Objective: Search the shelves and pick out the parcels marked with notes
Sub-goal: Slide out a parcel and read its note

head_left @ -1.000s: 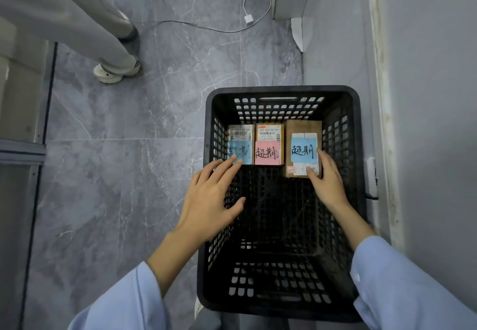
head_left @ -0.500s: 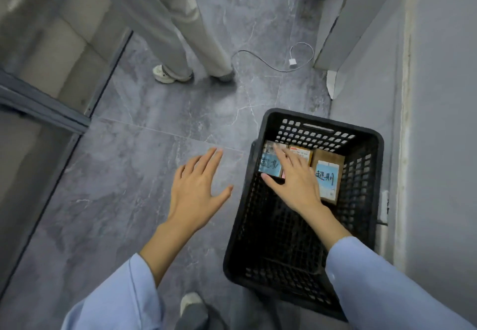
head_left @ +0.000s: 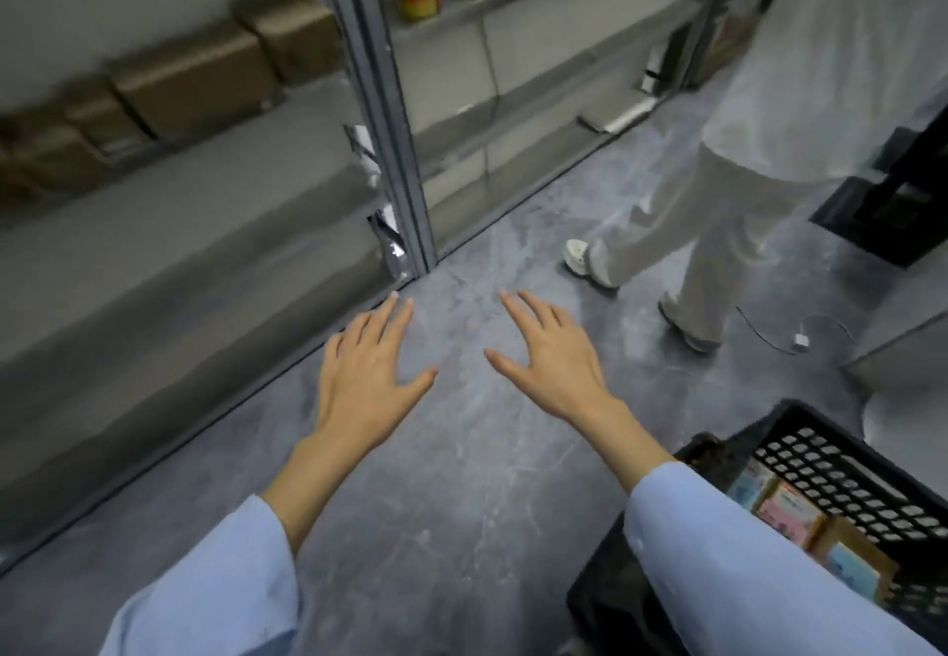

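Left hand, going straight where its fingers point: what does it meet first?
Probably the base of the grey shelf upright; only bare floor lies between it and the left hand. Depth unclear.

Cropped, covered and blurred
The black crate (head_left: pixel 821 455) runs off the right edge, partly behind the right sleeve (head_left: pixel 744 568). The notes (head_left: pixel 782 514) on its parcels (head_left: pixel 841 537) are unreadable, and the cardboard boxes (head_left: pixel 190 76) on the shelf (head_left: pixel 179 224) are smeared.

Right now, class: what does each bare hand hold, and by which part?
Nothing is held. The left hand and the right hand are both open, fingers spread, over the grey stone floor.
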